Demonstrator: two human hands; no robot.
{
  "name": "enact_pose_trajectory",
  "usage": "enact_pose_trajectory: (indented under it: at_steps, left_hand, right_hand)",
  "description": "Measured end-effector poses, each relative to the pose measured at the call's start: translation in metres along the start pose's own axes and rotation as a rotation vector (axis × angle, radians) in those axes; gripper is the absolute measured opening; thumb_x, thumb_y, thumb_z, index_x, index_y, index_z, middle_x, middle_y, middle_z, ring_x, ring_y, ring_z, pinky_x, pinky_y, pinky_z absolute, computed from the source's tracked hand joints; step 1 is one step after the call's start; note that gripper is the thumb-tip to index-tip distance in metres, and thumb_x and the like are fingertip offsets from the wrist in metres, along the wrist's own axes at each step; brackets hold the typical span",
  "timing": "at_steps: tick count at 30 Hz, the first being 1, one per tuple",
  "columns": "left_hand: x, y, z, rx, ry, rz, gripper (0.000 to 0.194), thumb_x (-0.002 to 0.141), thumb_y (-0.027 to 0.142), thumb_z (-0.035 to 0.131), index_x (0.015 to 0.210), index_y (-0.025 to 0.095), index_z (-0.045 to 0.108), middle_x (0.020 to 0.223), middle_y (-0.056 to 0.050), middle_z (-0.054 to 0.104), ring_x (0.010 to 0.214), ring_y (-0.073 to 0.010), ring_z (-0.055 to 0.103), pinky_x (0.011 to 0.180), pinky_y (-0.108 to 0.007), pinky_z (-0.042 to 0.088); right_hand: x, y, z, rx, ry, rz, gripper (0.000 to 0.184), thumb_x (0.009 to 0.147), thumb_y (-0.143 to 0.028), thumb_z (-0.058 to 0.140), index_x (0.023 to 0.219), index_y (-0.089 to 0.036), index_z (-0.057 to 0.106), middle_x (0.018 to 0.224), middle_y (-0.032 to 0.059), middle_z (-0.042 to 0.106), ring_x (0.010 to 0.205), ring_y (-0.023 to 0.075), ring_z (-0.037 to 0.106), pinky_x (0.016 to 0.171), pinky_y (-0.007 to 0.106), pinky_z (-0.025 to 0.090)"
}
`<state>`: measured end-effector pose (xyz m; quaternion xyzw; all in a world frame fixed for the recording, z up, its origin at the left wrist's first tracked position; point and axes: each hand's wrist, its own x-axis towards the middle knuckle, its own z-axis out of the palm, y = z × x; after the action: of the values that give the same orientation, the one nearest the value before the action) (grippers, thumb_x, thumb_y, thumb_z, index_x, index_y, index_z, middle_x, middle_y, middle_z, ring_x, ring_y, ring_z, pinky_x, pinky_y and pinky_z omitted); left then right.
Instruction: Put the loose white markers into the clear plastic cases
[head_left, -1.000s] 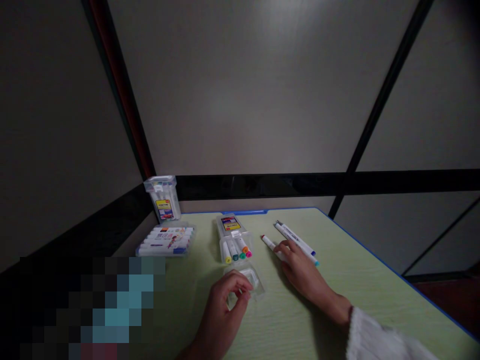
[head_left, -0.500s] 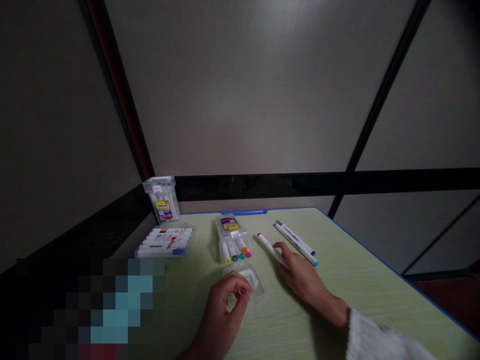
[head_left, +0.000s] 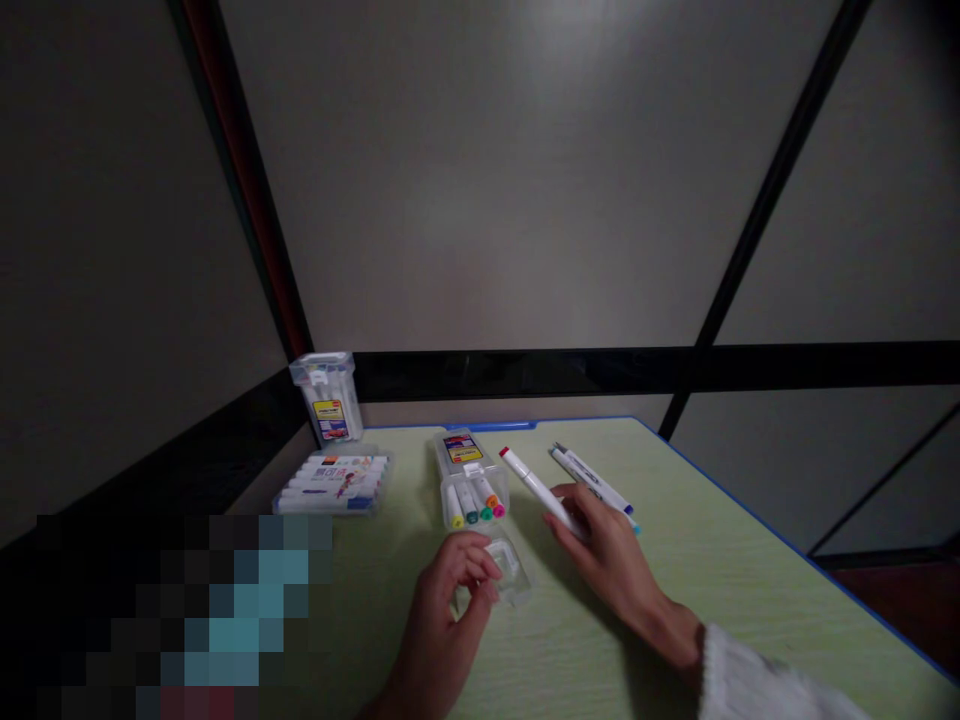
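Note:
A white marker (head_left: 534, 485) with a red cap is held in my right hand (head_left: 604, 545), its capped end raised and pointing away to the left. My left hand (head_left: 454, 605) is loosely curled with nothing visible in it, fingertips slightly apart from the thumb. It overlaps a clear plastic lid (head_left: 512, 572) on the table and partly hides it. Just beyond lies a clear marker case (head_left: 465, 455), its open end toward me, with several markers (head_left: 471, 502) inside. Right of my right hand lie loose white markers (head_left: 596, 480), partly covered by that hand.
At the back left a closed clear case (head_left: 330, 400) of markers stands upright. In front of it lies a flat pack of white markers (head_left: 337, 483). The pale green table (head_left: 720, 540) has a blue edge, with a grey panelled wall (head_left: 495, 230) behind.
My right hand has lifted the red-capped marker, and its cap end has risen up and left. The fingers of my left hand have shifted slightly.

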<state>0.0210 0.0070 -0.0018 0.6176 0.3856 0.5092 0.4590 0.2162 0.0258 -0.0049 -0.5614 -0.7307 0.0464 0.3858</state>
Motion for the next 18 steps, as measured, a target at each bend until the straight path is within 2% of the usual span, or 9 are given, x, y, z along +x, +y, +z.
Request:
enact_pose_trajectory:
  at_steps: [3, 8, 14, 18]
  left_hand:
    - [0.000, 0.001, -0.001, -0.037, 0.041, 0.003, 0.023, 0.072, 0.018, 0.055, 0.094, 0.017, 0.051, 0.074, -0.001, 0.058, 0.069, -0.0156, 0.056, 0.065, -0.027, 0.043]
    - [0.002, -0.004, 0.000, -0.138, 0.084, 0.004, 0.033, 0.075, 0.022, 0.056, 0.105, 0.018, 0.043, 0.072, 0.002, 0.056, 0.061, -0.0124, 0.053, 0.058, -0.024, 0.043]
    - [0.003, -0.009, -0.001, -0.132, 0.160, -0.039, 0.038, 0.076, 0.026, 0.057, 0.110, 0.019, 0.043, 0.073, 0.002, 0.059, 0.060, -0.0117, 0.054, 0.057, -0.022, 0.042]
    - [0.003, -0.005, -0.003, -0.044, 0.169, -0.048, 0.024, 0.073, 0.027, 0.057, 0.094, 0.017, 0.050, 0.064, 0.004, 0.057, 0.053, -0.0103, 0.051, 0.053, -0.020, 0.040]
  right_hand:
    - [-0.003, -0.007, -0.002, 0.049, -0.002, -0.140, 0.013, 0.088, -0.027, 0.044, 0.090, -0.018, 0.053, 0.072, 0.0037, 0.061, 0.059, 0.0158, 0.056, 0.055, 0.026, 0.042]
    - [-0.006, -0.019, -0.007, -0.014, -0.069, -0.363, 0.022, 0.092, -0.029, 0.039, 0.093, -0.015, 0.057, 0.074, 0.0064, 0.062, 0.066, 0.0181, 0.057, 0.060, 0.029, 0.045]
    - [-0.005, -0.024, -0.009, -0.095, -0.109, -0.466, 0.032, 0.094, -0.032, 0.033, 0.096, -0.016, 0.060, 0.075, 0.0069, 0.062, 0.067, 0.0182, 0.056, 0.060, 0.030, 0.044]
    - [-0.005, -0.023, -0.009, -0.116, -0.124, -0.476, 0.034, 0.095, -0.034, 0.032, 0.103, -0.016, 0.060, 0.077, 0.0071, 0.063, 0.069, 0.0189, 0.057, 0.061, 0.031, 0.043]
